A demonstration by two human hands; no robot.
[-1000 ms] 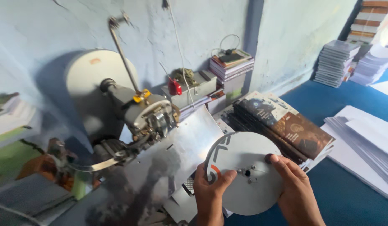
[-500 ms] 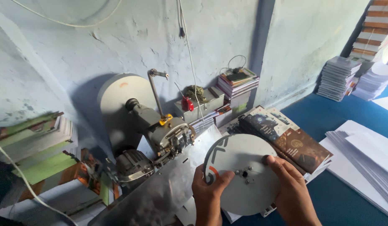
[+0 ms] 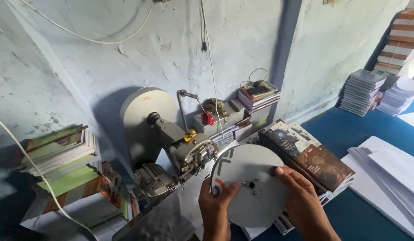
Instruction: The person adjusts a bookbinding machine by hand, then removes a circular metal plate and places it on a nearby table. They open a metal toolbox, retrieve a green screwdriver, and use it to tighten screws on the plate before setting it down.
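Both hands, left hand [image 3: 217, 209] and right hand [image 3: 302, 203], grip a grey metal disc [image 3: 250, 185]. A stitching machine [image 3: 180, 154] stands just behind it.

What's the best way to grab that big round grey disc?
Probably by its rim, one hand on each side. The grey disc is flat, wide and tilted up, so its thin edge is the part that offers a grip. The left hand and right hand hold it like that, from below.

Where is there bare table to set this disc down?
Bare blue table lies between the dark-covered books and the far stacks. Crowded: the machine to the left, white sheets to the right. Both hands, left and right, hold the grey disc.
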